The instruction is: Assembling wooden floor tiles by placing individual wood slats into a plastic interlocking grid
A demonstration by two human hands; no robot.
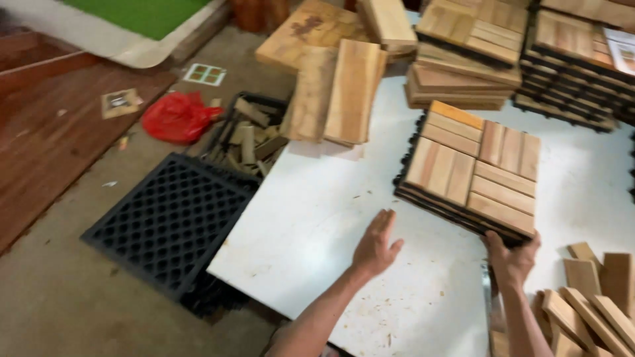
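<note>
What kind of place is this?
Probably a small workshop that makes wooden deck tiles: stacks of finished tiles on a white board, black plastic grid bases on the floor, and loose wood slats nearby.

A white counter (317, 225) carries a stack of wooden tiles (473, 168). Beyond the stack lie planks (344, 89) and further tile stacks (466, 49); nearer than it, to the right, loose slats (589, 301). Left of the counter, black grids (169, 221) lie on the floor (59, 291).

You have two hands in view, left hand (376, 243) and right hand (512, 258), one red bag (177, 117), one white worktop (317, 218).
</note>
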